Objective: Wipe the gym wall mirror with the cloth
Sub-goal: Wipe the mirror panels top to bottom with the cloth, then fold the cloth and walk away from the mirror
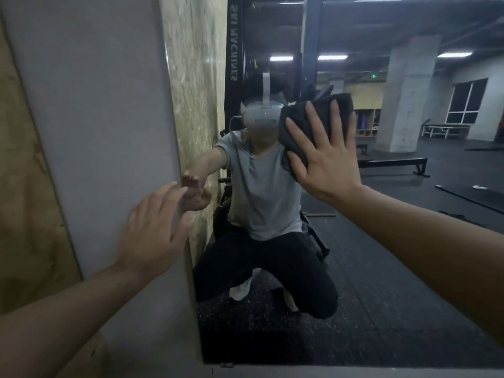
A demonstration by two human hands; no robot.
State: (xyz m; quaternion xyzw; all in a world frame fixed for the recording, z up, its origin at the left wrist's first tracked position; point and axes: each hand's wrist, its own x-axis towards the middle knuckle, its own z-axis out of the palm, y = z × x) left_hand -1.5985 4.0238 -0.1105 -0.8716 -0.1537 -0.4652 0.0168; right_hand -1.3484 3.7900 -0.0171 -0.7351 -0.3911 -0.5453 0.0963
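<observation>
The wall mirror point(381, 268) fills the right two thirds of the view, its left edge running down beside a grey panel. A dark folded cloth point(297, 115) lies flat against the glass at upper centre. My right hand point(324, 156) presses it there with straight, spread fingers. My left hand point(155, 230) rests flat with straight fingers on the grey panel, fingertips at the mirror's left edge. The mirror shows my kneeling reflection.
A grey wall panel point(90, 126) borders the mirror on the left, with a wooden board point(24, 214) further left. A grey ledge point(354, 372) runs under the mirror's bottom edge. Reflected in the glass are a dark gym floor, benches, a concrete pillar and a rack.
</observation>
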